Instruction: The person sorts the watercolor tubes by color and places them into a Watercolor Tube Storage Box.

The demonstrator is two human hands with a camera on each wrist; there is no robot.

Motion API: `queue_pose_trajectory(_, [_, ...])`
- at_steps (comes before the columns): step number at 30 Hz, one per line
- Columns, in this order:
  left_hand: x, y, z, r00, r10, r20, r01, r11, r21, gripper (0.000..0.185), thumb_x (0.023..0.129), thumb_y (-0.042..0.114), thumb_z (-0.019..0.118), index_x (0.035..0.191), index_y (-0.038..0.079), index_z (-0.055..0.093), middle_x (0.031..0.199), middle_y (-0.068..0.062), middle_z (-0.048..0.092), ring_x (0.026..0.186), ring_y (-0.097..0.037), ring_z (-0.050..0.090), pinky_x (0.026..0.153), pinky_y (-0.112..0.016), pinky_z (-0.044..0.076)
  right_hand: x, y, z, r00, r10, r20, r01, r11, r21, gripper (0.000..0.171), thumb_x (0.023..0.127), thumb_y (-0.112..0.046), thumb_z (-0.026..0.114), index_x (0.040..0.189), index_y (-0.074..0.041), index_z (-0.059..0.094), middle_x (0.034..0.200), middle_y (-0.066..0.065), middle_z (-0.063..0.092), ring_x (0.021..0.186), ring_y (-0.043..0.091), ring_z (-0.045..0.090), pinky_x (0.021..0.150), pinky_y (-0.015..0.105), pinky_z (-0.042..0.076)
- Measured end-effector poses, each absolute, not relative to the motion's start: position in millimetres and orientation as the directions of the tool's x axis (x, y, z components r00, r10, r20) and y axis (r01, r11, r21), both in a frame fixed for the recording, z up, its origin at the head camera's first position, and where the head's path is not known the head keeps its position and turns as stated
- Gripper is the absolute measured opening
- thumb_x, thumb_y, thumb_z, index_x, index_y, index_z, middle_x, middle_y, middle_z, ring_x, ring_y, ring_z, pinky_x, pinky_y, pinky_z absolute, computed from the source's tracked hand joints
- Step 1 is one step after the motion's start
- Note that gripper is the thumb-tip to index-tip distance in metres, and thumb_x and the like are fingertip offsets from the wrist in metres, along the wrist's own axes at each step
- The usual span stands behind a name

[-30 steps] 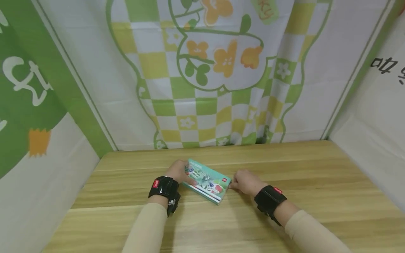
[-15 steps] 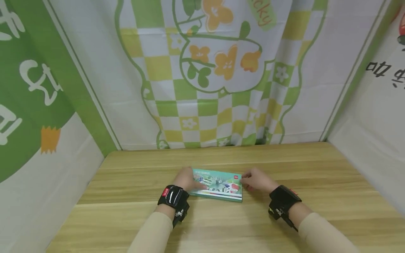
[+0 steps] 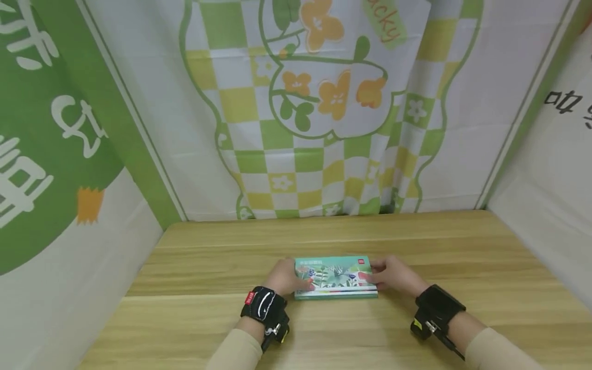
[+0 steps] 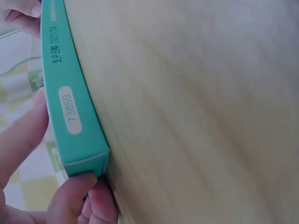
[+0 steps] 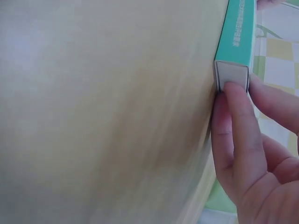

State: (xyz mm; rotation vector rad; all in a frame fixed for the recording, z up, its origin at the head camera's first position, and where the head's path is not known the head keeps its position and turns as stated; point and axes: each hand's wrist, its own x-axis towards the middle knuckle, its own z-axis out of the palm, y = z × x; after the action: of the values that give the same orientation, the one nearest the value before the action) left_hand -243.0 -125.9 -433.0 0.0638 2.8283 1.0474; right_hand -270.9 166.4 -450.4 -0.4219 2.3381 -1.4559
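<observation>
A flat teal cardboard box [image 3: 336, 276] with a flower print lies face up, its long side level across the head view. My left hand [image 3: 283, 277] grips its left end, thumb on the top face; in the left wrist view more fingers press that end of the box [image 4: 77, 107]. My right hand [image 3: 396, 274] holds the opposite end, thumb over the printed top. From the right wrist, one fingertip touches the white end panel, and another finger [image 5: 223, 126] reaches toward the underside. Whether the box rests fully on the table I cannot tell.
The wooden table [image 3: 222, 257] extends on all sides of the box. Behind its far edge hangs a checked, flowered curtain [image 3: 319, 154]. Printed cloth walls, the left one [image 3: 46, 128] green and white, stand at both sides. Black straps with cameras [image 3: 265, 311] sit on both wrists.
The box has turned from a slant to level and shifted right and nearer in the head view. My right hand has gone from touching its corner to gripping its right end.
</observation>
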Motion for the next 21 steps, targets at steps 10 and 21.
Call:
queue_pose_trajectory(10, [-239.2,-117.6,-426.4,-0.993,0.043,-0.107,-0.036,0.767,0.641,0.083,0.072,0.019,0.094,0.130,-0.021,0.051,0.126,-0.033,0.058,0.115,-0.045,0.057,0.104,-0.056,0.046,-269.7,168.2,-447.2,-0.918,-0.368,-0.149,-0.029,0.435,-0.900,0.045,0.093,0.006,0.069,0.133,0.019,0.055,0.100,0.014,0.067,0.088,0.022,0.068,0.073,0.036,0.062])
queue_pose_trajectory(21, [-239.0,-117.5,-428.4,-0.992,0.042,-0.117,-0.043,0.769,0.638,0.083,0.073,0.019,0.094,0.132,-0.020,0.051,0.132,-0.035,0.055,0.123,-0.047,0.053,0.107,-0.056,0.043,-269.3,166.9,-451.0,-0.933,-0.322,-0.161,-0.006,0.463,-0.886,0.049,0.092,0.005,0.071,0.135,0.018,0.054,0.104,0.014,0.069,0.089,0.021,0.068,0.073,0.035,0.062])
